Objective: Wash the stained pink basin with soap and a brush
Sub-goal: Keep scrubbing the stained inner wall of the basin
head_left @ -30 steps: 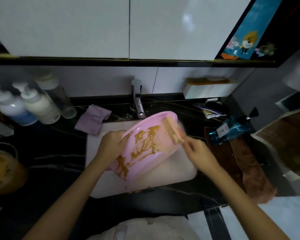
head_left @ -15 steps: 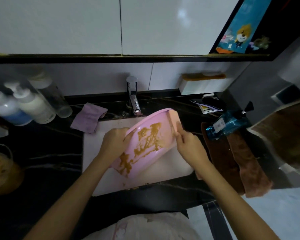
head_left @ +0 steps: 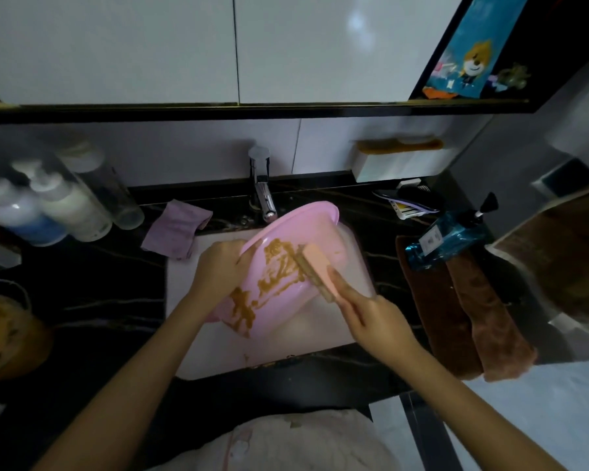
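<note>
The pink basin (head_left: pixel 315 229) is tilted on edge over the white sink (head_left: pixel 218 348), its inside smeared with brown stains (head_left: pixel 279 266). My left hand (head_left: pixel 218 266) grips the basin's left rim. My right hand (head_left: pixel 371 321) holds a pink brush (head_left: pixel 315 266) by its lower end. The brush's bristle side lies against the stained inside of the basin, near the middle right.
A chrome faucet (head_left: pixel 262 192) stands just behind the basin. A purple cloth (head_left: pixel 177 229) lies left of it, with pump bottles (head_left: pixel 65 205) farther left. A blue soap bottle (head_left: pixel 449 236) and brown towels (head_left: pixel 466 317) lie on the black counter at the right. A brown container (head_left: pixel 7 331) sits at the far left.
My right hand has drawn back down and right along the brush, and the brush now lies on the stains inside the basin instead of at its right rim.
</note>
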Tool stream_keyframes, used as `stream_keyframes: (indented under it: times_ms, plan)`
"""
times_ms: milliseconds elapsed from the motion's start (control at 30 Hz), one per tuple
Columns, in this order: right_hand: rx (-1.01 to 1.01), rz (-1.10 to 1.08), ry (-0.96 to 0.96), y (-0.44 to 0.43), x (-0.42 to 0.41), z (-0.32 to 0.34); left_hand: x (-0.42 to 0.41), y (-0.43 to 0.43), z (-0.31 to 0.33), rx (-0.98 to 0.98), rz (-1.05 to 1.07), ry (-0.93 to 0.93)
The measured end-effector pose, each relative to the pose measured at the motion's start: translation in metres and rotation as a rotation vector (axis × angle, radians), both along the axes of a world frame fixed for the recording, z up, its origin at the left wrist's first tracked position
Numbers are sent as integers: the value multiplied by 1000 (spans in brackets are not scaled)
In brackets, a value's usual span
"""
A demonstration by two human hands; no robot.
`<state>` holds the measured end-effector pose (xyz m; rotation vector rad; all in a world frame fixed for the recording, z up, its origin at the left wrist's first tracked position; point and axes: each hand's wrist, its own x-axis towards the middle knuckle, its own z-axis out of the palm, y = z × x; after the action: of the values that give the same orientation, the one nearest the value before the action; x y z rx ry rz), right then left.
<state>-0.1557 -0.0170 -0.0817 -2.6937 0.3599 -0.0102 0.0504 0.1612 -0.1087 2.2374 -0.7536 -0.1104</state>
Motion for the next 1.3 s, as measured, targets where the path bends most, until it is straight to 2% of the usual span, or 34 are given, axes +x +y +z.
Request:
stream_keyframes:
  times_ms: [67,167,267,367,500,567,633,700,733,800,867,933,1000,1100,1200,1233,1300]
  plan:
    - [-46,-88,19,-31,3,-6,-1,-2,3,-12,-19,8]
    - [66,-263,-18,-35,36,-7,-6,-13,7,54,-85,-41]
    - [10,-95,-122,2,39,-7,-2,-14,7,29,-82,-44]
    - [-14,0,-90,-10,4,-17,5,-7,5,-4,-54,-62]
    - [66,-293,-70,-43,30,-19,0,-17,7,-14,-93,-43]
    - [160,-342,-152,-22,48,-16,2,-22,13,22,-78,-27]
    - [170,-212,-190,5,40,-18,7,-21,12,53,-25,-2]
    - [87,-46,-134,12,8,-26,14,-15,8,22,15,43]
    - [41,-29,-94,1,-3,-33,16,-12,5,-11,29,59]
    - [15,-150,-18,-30,-3,-48,21,-8,1,-52,46,66]
    - [139,-346,-4,-40,15,-53,23,-10,0,-53,47,57]
    - [424,-572,-225,-12,38,-51,21,-14,3,-28,46,42]
    - [573,-719,-449,29,58,-51,18,-17,3,14,53,1]
    - [515,-553,-507,82,54,-64,21,-16,0,20,80,-31]
    - [365,-423,-426,76,36,-78,27,-11,-2,36,93,-9]
    - [345,-450,-411,61,39,-82,26,-11,-2,29,89,5]
    - [410,-671,-426,37,56,-79,24,-12,-1,-6,81,42]
